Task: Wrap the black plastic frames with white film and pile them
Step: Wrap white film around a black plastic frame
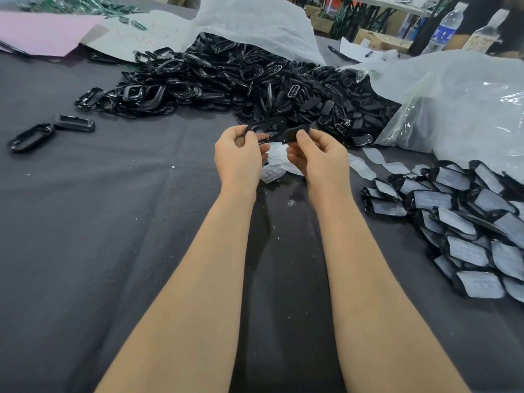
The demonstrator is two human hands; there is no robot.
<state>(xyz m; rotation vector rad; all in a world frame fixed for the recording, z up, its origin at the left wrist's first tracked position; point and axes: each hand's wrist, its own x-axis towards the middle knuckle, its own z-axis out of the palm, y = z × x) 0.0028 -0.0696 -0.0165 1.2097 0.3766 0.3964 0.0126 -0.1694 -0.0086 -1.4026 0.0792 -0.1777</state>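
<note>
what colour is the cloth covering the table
The cloth is dark grey, clearest in the head view.

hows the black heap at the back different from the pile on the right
The back heap is bare, glossy black frames; the right pile shows white film over each frame. The back heap is larger and tangled, spilling from a white bag; the right pile lies flatter, its pieces overlapping. Both are black plastic frames resting on the dark grey cloth.
</note>
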